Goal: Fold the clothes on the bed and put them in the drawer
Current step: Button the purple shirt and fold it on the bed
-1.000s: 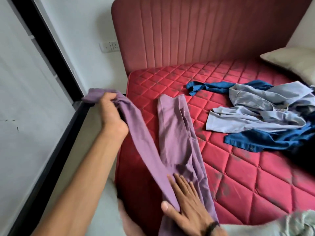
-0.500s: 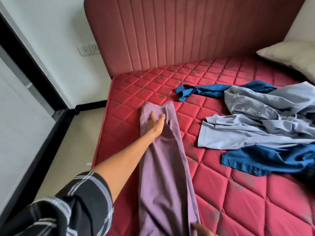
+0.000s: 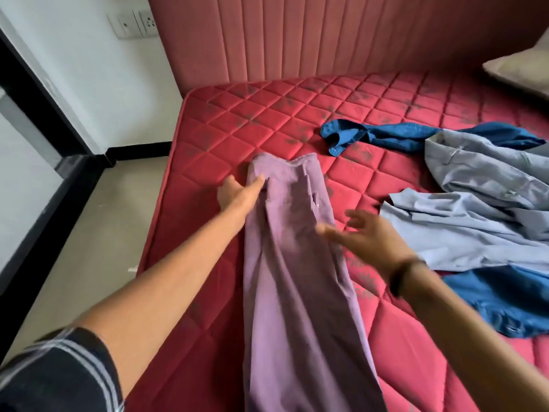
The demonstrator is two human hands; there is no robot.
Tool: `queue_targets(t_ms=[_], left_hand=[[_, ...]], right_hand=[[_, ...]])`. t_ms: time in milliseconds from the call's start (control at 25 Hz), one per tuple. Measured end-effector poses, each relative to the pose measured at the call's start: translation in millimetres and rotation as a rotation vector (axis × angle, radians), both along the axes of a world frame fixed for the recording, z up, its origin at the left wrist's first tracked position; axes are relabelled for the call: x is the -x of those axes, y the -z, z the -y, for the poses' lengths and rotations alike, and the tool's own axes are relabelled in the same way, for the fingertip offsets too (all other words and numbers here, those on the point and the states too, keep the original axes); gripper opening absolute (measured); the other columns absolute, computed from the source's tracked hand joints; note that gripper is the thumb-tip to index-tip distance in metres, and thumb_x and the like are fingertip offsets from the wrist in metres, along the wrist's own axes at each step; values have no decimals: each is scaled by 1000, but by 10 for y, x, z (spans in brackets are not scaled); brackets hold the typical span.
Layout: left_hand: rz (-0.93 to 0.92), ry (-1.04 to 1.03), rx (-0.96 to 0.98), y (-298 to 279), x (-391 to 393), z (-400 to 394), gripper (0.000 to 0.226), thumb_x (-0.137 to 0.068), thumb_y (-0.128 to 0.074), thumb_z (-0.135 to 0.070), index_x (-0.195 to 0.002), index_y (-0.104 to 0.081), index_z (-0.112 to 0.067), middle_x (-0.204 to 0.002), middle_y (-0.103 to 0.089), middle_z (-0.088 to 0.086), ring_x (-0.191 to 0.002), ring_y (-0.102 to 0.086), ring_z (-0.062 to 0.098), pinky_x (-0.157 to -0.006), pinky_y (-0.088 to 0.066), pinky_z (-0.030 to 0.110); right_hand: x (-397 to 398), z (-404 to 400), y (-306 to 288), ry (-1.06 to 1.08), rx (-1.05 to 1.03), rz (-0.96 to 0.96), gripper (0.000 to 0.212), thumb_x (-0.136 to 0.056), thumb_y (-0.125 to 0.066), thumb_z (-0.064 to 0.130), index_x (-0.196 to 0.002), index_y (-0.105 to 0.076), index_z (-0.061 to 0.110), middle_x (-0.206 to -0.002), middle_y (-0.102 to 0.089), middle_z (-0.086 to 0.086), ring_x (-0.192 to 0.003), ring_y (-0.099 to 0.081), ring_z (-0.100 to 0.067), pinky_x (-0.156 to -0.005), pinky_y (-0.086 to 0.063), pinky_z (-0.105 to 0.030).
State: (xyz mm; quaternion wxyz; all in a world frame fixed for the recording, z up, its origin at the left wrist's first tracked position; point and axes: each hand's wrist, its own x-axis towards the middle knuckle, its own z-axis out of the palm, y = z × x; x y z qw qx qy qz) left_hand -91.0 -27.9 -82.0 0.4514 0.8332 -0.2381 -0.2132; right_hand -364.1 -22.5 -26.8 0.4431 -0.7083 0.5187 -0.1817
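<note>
1. Purple trousers (image 3: 297,263) lie lengthwise on the red quilted mattress (image 3: 237,123), near its left edge, waistband end pointing toward the headboard (image 3: 297,34), legs running back toward me and off the bottom of the view.
2. My left hand (image 3: 237,194) is at the left side of the waistband; thumb lies on top of the fabric, the other fingers go under or behind the edge, so it reads as a pinch on the trousers' corner. Exact finger curl is hidden.
3. My right hand (image 3: 365,236) hovers over the right edge of the trousers around the hip area, fingers straight and spread, blurred. Can't tell whether the fingertips touch the cloth. Dark band on that wrist.
4. Left arm bare, dark striped sleeve (image 3: 59,370) at lower left.
5. Light blue shirt (image 3: 475,209) lies crumpled on the mattress to the right of the trousers, apart from them.
6. Dark blue garment (image 3: 401,135) lies partly under the light blue shirt, one end sticking out toward the headboard, more of it showing at lower right.
7. Beige pillow (image 3: 520,69) at far right by the headboard.
8. Wall socket plate (image 3: 136,23) upper left; pale floor (image 3: 104,218) beside the bed.
</note>
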Motion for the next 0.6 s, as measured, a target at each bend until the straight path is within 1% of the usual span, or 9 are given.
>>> queue_targets(t_ms=[40,80,120,200,280,360,440,480,600], left_hand=[[-216,17,3,-51,-108,124,91,-76,-82,-56,-144,-52,-4,-145,-57,15,-131,-56,31,-113,-42,38],[-446,61,26,-85,-177,211,86,-69,-89,-51,-135,-61,-3,-134,-65,12,-118,-64,27,-108,-49,39],[-537,82,32,-100,-207,281,77,-66,-93,-41,-126,-66,-1,-120,-71,11,-105,-69,24,-102,-54,40],[-530,139,21,-91,-303,412,59,-65,-94,-19,-115,-72,3,-108,-74,13,-99,-72,26,-96,-58,46],[-554,205,63,-171,-295,404,26,-71,-88,-2,-92,-73,-1,-106,-73,17,-105,-72,33,-98,-57,52],[-579,284,205,-323,-279,294,21,-73,-85,3,-83,-71,-7,-98,-74,17,-99,-72,31,-99,-56,49],[-459,430,366,-473,-222,-7,24,-76,-83,4,-93,-72,-8,-95,-75,11,-90,-70,22,-94,-57,37],[-329,513,410,-568,-171,-222,27,-77,-83,3,-98,-72,-9,-96,-75,7,-89,-69,17,-89,-57,33],[186,706,413,-672,62,-950,27,-73,-84,-20,-97,-71,-17,-93,-74,-4,-83,-64,1,-73,-55,32]], right_hand=[[-238,295,94,23,-105,-5,97,-49,-86,78,-105,-68,0,-88,-70,-11,-77,-67,-22,-72,-59,-37],[-504,599,94,59,-164,38,72,-54,-95,59,-94,-68,5,-78,-67,-8,-68,-62,-20,-59,-53,-33],[-690,821,137,98,-273,88,53,-59,-98,38,-88,-67,7,-70,-63,-6,-62,-58,-19,-54,-51,-30],[-892,1064,180,74,-420,86,32,-73,-90,8,-95,-68,7,-70,-66,-7,-60,-62,-19,-56,-58,-32],[-938,1168,84,-19,-471,110,18,-82,-77,-7,-96,-69,2,-74,-73,-10,-62,-70,-20,-61,-62,-33],[-875,1189,19,-56,-451,258,30,-79,-70,-18,-106,-68,-7,-98,-75,-19,-83,-74,-28,-69,-65,-40],[-697,1032,-43,-47,-317,355,46,-74,-71,-23,-118,-67,-7,-115,-71,-23,-100,-71,-35,-79,-63,-48],[-602,926,-84,-58,-214,340,47,-72,-74,-21,-116,-67,-8,-114,-72,-23,-99,-71,-35,-82,-62,-50],[-226,550,-55,-175,206,45,24,-70,-86,-4,-90,-73,-1,-88,-73,-14,-78,-60,-14,-71,-55,-42]])
